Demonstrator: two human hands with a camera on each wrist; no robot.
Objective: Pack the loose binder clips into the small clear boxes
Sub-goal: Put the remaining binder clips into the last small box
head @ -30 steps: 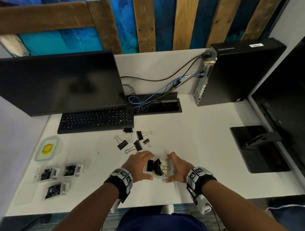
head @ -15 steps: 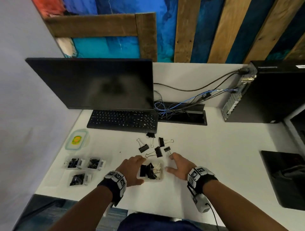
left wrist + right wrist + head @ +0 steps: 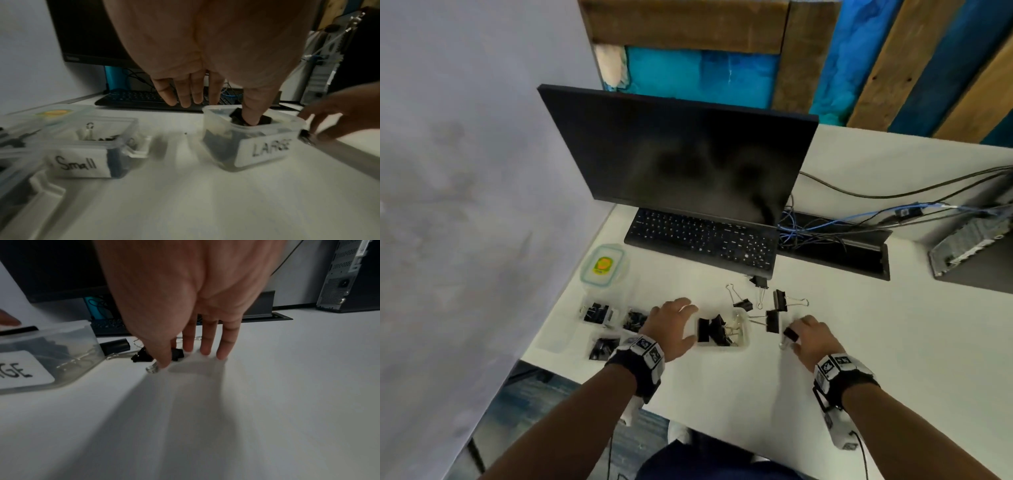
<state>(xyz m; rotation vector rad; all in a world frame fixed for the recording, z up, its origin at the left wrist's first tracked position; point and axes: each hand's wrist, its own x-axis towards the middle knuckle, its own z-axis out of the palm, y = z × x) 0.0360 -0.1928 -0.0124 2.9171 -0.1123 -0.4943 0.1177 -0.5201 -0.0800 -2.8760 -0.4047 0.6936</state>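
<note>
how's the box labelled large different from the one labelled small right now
The LARGE box stands alone near mid-desk with the left hand on it, thumb pressing its clips; the Small box sits untouched among the other boxes to the left. The LARGE box shows no lid or latch, while the Small box has a white latch tab on its side. Both are clear plastic, carry a handwritten white label and hold black binder clips.

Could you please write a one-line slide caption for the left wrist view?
Left hand presses its thumb on binder clips in the clear box labelled LARGE, beside the box labelled Small.
</note>
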